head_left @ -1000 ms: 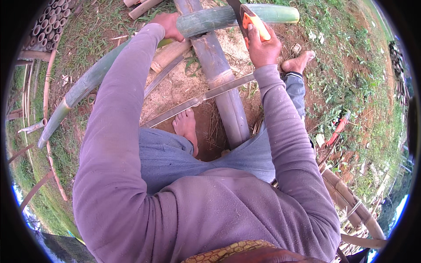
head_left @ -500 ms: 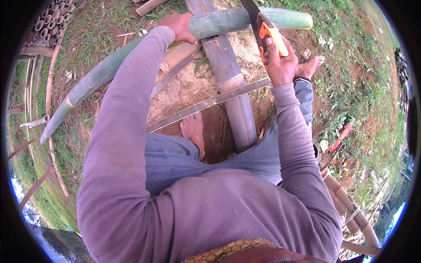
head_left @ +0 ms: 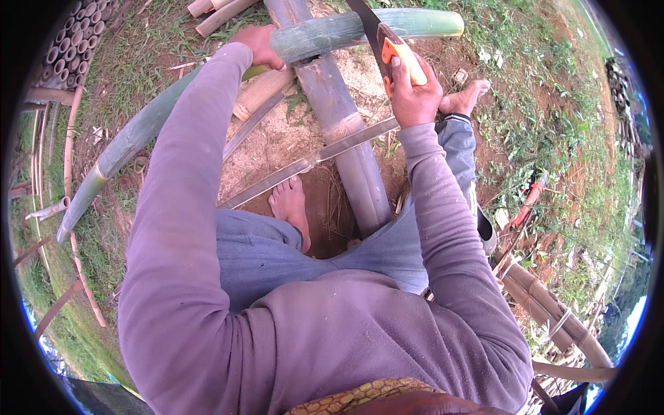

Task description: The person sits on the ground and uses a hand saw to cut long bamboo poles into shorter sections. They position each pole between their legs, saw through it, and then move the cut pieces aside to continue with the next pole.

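A long green bamboo pole (head_left: 318,36) lies across a thick greyish bamboo beam (head_left: 357,166), its near end running down to the far left. My left hand (head_left: 257,45) grips the pole just left of the beam, with the fingers partly hidden behind it. To the right of the beam, my right hand (head_left: 417,98) is closed round the orange handle of a hand saw (head_left: 407,62). The dark saw blade crosses the top of the pole; whether it has cut in cannot be made out. A split bamboo strip (head_left: 311,163) passes over the beam nearer me.
Pale sawdust (head_left: 259,152) covers the soil around the beam. Cut bamboo tubes (head_left: 72,45) are stacked at the far left. A red-handled tool (head_left: 531,200) lies in the grass at right, and bamboo poles (head_left: 550,311) lie at lower right. My bare feet flank the beam.
The whole view has shifted, so the scene sits slightly further left. Both hands keep their grips; the saw stays across the pole in much the same place.
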`<action>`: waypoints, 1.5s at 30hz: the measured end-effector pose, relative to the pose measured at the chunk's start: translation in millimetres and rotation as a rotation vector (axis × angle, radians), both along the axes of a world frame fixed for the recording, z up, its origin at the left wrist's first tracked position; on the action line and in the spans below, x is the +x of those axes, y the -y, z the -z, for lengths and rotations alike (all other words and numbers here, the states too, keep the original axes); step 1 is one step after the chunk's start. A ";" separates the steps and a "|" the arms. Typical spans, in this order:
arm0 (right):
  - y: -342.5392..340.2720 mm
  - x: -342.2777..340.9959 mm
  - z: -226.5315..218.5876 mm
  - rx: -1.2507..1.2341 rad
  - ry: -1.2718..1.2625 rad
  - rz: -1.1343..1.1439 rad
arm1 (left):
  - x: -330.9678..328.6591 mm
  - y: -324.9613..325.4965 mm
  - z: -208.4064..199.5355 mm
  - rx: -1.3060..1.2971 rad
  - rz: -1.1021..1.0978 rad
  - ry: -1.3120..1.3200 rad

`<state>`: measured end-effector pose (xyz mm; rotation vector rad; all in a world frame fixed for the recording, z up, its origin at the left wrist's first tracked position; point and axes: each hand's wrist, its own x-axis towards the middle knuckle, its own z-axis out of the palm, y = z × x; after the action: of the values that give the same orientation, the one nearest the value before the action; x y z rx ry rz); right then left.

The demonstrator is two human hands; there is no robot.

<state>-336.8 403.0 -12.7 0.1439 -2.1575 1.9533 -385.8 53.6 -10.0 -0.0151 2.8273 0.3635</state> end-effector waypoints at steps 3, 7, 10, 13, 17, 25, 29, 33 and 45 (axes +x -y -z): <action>2.0 20.3 3.6 -0.073 0.057 -0.056 | 8.5 3.5 11.6 -0.014 -0.004 0.025; -6.2 17.4 14.6 -0.079 0.036 -0.039 | 7.7 -1.7 5.6 -0.041 0.010 0.008; -2.8 14.0 -23.2 0.059 0.136 -0.093 | 11.0 4.4 12.8 0.005 0.012 0.027; -1.0 7.2 -41.4 0.032 0.176 -0.110 | 6.6 4.4 14.8 0.043 0.029 0.030; -2.0 2.7 -75.3 0.178 0.201 -0.125 | 3.3 10.9 10.2 0.110 0.026 0.003; -35.0 62.1 -49.5 0.064 0.200 -0.141 | 1.9 10.8 9.5 0.184 0.029 0.052; -35.5 61.5 -54.8 -0.006 0.148 -0.196 | 3.7 15.9 32.8 0.083 0.046 -0.123; -43.3 56.6 -53.5 0.035 0.127 -0.163 | 27.0 -13.5 32.0 -0.195 0.097 -0.304; -21.4 55.4 -28.4 0.001 -0.059 -0.012 | 16.4 -2.8 16.1 -0.107 0.156 -0.085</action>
<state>-281.4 424.4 15.7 0.2126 -2.1254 1.9295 -369.4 56.4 -26.1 0.2014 2.9041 0.1819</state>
